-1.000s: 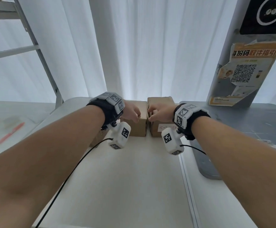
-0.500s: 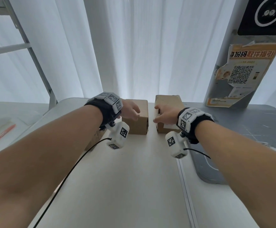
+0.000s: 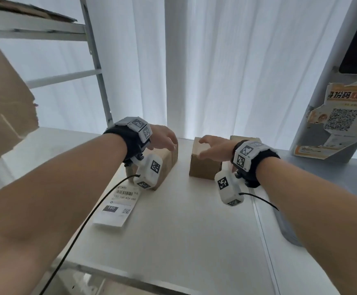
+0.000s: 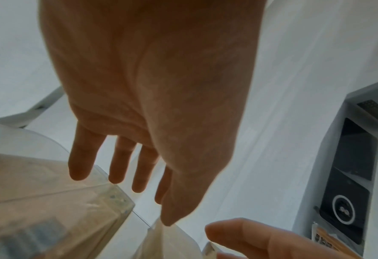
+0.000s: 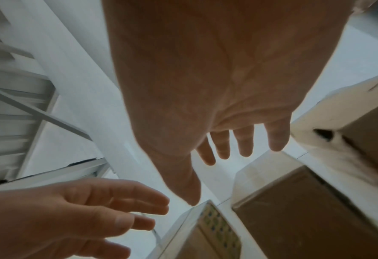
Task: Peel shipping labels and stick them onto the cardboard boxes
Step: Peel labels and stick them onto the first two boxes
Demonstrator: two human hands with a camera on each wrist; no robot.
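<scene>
Two small cardboard boxes stand apart at the far end of the white table: a left box and a right box. My left hand hovers over the left box, fingers straight and holding nothing. Above the right box my right hand is spread open and also holds nothing. A third box peeks out behind my right wrist. On the table near my left forearm lies a white shipping label with a barcode.
A big cardboard box sits on a metal rack at upper left. A grey kiosk with a torn QR poster stands on the grey surface at right. White curtains hang behind. Wrist-camera cables trail over the table.
Both hands gripped the two boxes with curled fingers; now they have let go and opened above them. The boxes stand farther apart. The view dropped, bringing the label into sight.
</scene>
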